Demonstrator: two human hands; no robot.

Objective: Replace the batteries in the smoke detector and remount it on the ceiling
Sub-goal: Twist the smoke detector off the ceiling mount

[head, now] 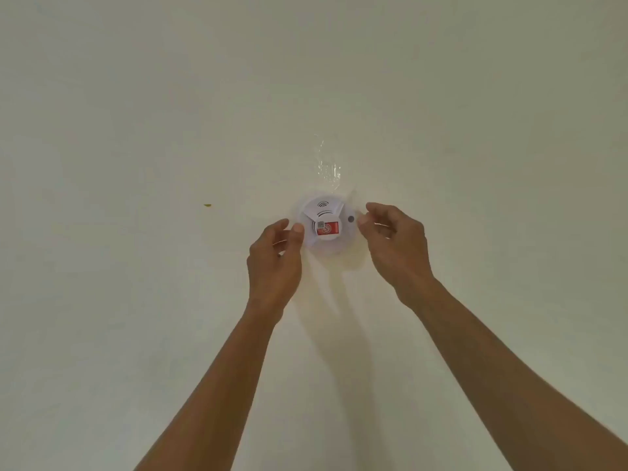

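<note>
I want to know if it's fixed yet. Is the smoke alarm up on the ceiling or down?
Up: the smoke detector sits flat against the ceiling, clear tape above it.

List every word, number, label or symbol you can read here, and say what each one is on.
No words or numbers can be read.
Red label on the smoke detector: a pale round mark at its centre, print too blurred to read.
Small grey square at the label's left end: perhaps a code, too small to tell.
Curved arc lines on the detector's face: a sound-wave style symbol, not text.
The ceiling bears no writing.
</note>
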